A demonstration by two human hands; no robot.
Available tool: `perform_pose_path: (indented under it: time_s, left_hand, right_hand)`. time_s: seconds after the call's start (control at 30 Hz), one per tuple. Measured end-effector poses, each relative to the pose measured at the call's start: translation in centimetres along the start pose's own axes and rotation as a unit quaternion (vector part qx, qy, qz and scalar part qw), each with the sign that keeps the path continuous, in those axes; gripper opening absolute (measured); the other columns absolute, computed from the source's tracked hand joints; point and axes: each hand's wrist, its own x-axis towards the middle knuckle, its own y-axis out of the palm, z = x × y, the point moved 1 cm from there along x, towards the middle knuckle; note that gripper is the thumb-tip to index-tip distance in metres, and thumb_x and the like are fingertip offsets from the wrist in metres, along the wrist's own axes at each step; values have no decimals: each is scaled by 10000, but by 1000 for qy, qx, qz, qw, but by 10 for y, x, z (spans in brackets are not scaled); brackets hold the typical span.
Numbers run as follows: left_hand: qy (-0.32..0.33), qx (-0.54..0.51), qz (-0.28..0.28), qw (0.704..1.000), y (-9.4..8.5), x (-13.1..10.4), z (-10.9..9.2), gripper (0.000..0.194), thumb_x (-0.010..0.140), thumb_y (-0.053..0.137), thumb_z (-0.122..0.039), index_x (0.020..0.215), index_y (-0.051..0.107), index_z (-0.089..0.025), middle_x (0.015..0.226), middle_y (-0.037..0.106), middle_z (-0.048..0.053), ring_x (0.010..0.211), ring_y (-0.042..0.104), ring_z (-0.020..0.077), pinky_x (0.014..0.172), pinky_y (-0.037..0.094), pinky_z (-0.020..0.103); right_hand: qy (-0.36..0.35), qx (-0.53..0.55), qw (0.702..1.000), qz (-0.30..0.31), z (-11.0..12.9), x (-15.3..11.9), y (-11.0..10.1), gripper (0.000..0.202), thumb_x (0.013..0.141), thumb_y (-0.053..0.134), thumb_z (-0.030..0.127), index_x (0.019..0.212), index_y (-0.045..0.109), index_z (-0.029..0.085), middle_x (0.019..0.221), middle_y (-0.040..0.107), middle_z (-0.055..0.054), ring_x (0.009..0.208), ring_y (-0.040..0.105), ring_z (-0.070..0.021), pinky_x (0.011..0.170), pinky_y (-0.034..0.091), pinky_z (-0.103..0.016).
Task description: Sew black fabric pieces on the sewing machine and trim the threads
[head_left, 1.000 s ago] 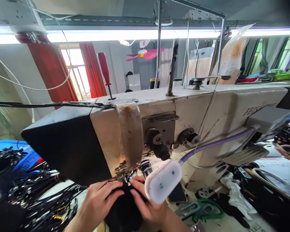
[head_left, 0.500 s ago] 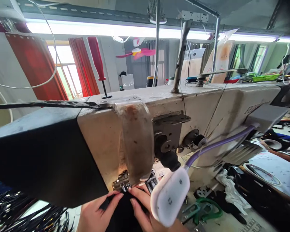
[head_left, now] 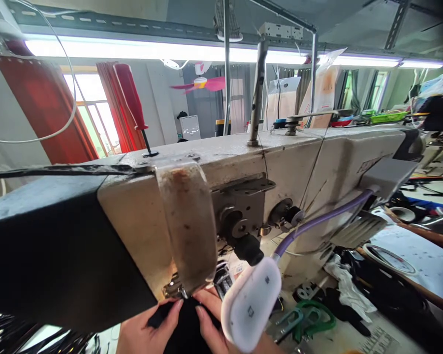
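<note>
A large white sewing machine [head_left: 133, 201] fills the middle of the view. Below its needle end, black fabric [head_left: 186, 327] lies under the presser foot [head_left: 175, 287]. My left hand [head_left: 147, 327] pinches the fabric's left side, thumb on top, close to the foot. On the other side, my right hand [head_left: 212, 322] grips the fabric with thumb and fingers near the foot. Part of that hand is hidden behind a white lamp head [head_left: 251, 305] on a purple flexible neck [head_left: 317, 223]. A clear, stained guard [head_left: 188, 226] hangs before the needle, which I cannot see.
Green-handled scissors [head_left: 310, 319] lie on the table to the right, near crumpled white cloth [head_left: 349, 290] and black pieces. A red screwdriver [head_left: 130, 96] stands upright in the machine's top. Several black strips [head_left: 7, 329] are heaped at lower left.
The view has shifted so that the machine sits further left. Both hands stay on the black fabric by the foot, and more of the fabric bunches up between them.
</note>
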Motion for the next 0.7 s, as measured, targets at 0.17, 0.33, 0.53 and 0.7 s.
perform_pose_path:
  time_s: [0.17,0.33,0.53,0.7]
  left_hand:
    - [7,21,2,1000,1,-1,0,105,833,702,-314,799,787,-264,715,790,-74,584,749,124,607,579,104]
    - [15,76,-6,997,2,-3,3,191,834,690,-409,751,783,-264,672,779,-40,546,735,148,591,600,158]
    - [14,101,-11,995,3,-5,7,266,850,661,-473,767,770,-244,659,766,-10,546,719,166,585,602,214]
    - [-49,39,-31,998,7,-16,11,173,810,719,-424,825,751,-255,721,774,-4,634,736,193,648,613,251]
  right_hand:
    - [22,-6,997,68,4,9,-8,380,841,590,302,1206,689,267,962,729,-109,892,707,-303,886,594,-449]
    - [20,-59,993,105,3,19,-27,453,773,693,289,1223,686,346,1119,715,-59,1081,662,-331,949,583,-382]
    - [15,-64,990,124,-6,10,-32,424,757,723,295,1170,700,388,1059,730,-18,1084,663,-304,963,571,-333]
    - [46,1,996,75,-6,10,-23,366,820,669,288,1183,690,253,891,738,-74,977,690,-282,880,591,-299]
